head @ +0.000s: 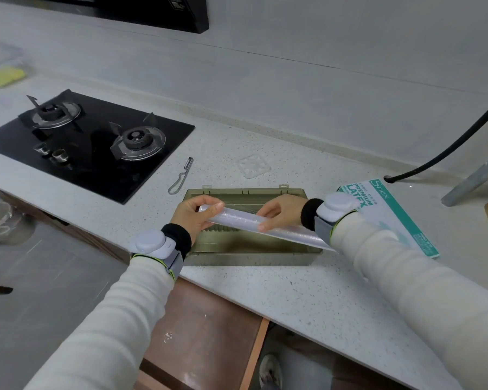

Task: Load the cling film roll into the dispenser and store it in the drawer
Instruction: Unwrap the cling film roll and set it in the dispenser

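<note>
The cling film roll (237, 219) is a long translucent white tube, held level just above the open dispenser (254, 250), a smoky olive-tinted plastic box lying on the countertop with its lid (245, 192) folded back. My left hand (195, 213) grips the roll's left end. My right hand (279, 211) holds it further right, fingers wrapped over the top. The roll's right end runs under my right sleeve. An open brown drawer (209, 333) shows below the counter edge, between my arms.
A black two-burner gas hob (90, 142) sits to the left. A metal peeler (181, 175) lies beside the dispenser. A latex glove box (392, 215) rests to the right, under my right forearm. A black hose (448, 147) comes out of the counter at the back right.
</note>
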Tool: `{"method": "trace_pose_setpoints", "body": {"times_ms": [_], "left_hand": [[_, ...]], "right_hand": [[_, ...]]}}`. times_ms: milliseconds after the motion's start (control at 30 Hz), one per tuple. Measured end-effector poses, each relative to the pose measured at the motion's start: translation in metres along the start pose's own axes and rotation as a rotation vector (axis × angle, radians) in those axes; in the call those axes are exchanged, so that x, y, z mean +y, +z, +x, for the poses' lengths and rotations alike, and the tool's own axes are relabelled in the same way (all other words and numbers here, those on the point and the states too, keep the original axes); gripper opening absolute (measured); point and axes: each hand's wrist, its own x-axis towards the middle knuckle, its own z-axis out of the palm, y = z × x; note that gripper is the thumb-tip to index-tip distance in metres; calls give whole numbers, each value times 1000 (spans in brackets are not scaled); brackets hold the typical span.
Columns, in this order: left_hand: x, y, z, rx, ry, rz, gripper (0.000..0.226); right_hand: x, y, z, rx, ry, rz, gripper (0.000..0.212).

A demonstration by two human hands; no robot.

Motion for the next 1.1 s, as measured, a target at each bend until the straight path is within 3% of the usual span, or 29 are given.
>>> {"method": "trace_pose_setpoints", "body": {"times_ms": [167, 300, 467, 600, 767, 833, 1100], "left_hand": [[-2, -7, -3, 19, 4, -39, 32], [-4, -10, -4, 80, 31, 50, 11], [-4, -23, -2, 280, 78, 295, 36], [-17, -41, 2, 446, -145, 522, 44], [-32, -53, -1, 334, -317, 810, 38], [-36, -54, -2, 314, -309, 816, 25], [-38, -60, -6, 328, -284, 738, 20]], "right_hand": [[-5, 6, 7, 11, -35, -41, 42], [-8, 7, 14, 34, -51, -108, 42], [-6, 7, 20, 85, -33, -221, 43], [-3, 9, 26, 80, -2, -309, 44], [-8, 21, 41, 50, 8, -409, 46], [-10, 25, 45, 48, 8, -425, 47], [-16, 44, 64, 18, 9, -458, 46]]}}
